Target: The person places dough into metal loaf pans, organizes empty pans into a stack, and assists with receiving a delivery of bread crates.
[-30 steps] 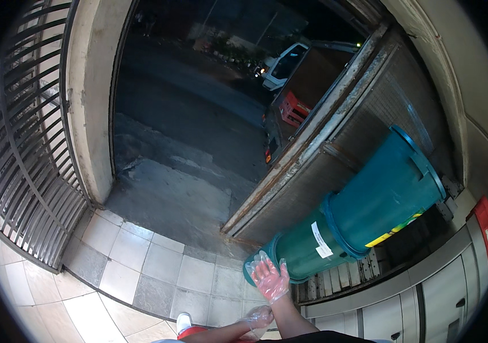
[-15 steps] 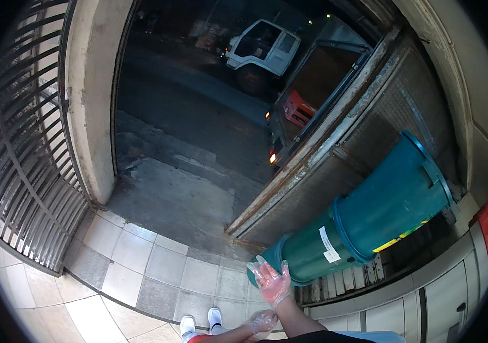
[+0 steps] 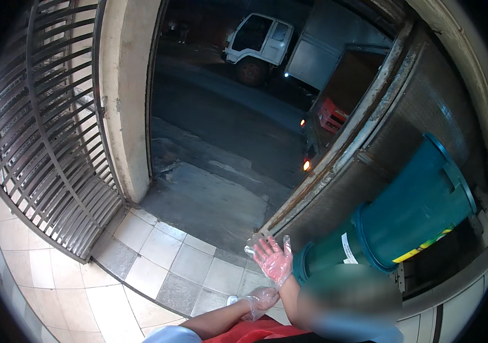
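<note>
My right hand is raised with its palm showing and fingers spread, in a loose clear plastic glove whose fingertips stick out past the fingers. It holds nothing. My left hand, also in a clear plastic glove, is closed at the right wrist. Its fingertips meet the lower edge of the right glove, though the pinch itself is partly hidden. Just right of my right hand lies the narrow end of a row of nested green plastic bins, tilted in this view, with a white label on one.
A barred metal gate stands at left beside a pale pillar. Past the doorway are a dark road, a white truck and a vehicle bed carrying a red crate. Tiled floor lies below. A blurred patch covers part of the lower right.
The view has shifted, so the gate and bins sit further right. My hands stay together, the right one still spread, the left one still at its wrist. More of the white truck shows.
</note>
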The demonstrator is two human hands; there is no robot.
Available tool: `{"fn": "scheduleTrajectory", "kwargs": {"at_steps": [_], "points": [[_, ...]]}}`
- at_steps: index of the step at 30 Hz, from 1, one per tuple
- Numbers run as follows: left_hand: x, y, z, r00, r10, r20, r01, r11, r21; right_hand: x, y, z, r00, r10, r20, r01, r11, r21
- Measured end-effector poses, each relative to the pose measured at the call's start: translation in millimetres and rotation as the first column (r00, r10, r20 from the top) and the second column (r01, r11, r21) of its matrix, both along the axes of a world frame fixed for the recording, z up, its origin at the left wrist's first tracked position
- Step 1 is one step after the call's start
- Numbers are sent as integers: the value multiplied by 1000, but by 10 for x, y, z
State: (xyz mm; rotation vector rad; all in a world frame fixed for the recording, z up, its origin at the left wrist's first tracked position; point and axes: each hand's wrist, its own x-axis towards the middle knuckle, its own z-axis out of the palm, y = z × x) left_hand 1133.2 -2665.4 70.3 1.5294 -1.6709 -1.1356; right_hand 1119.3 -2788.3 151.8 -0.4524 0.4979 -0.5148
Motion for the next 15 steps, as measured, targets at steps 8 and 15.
{"fn": "scheduleTrajectory", "kwargs": {"at_steps": [8, 15], "points": [[556, -380, -147, 981, 184, -58, -175, 974, 141, 569, -616, -245, 977, 8, 212, -69, 957, 282], [1067, -1230, -509, 710, 577, -404, -442, 811, 383, 1083, -1207, -423, 866, 267, 422, -421, 846, 327]]}}
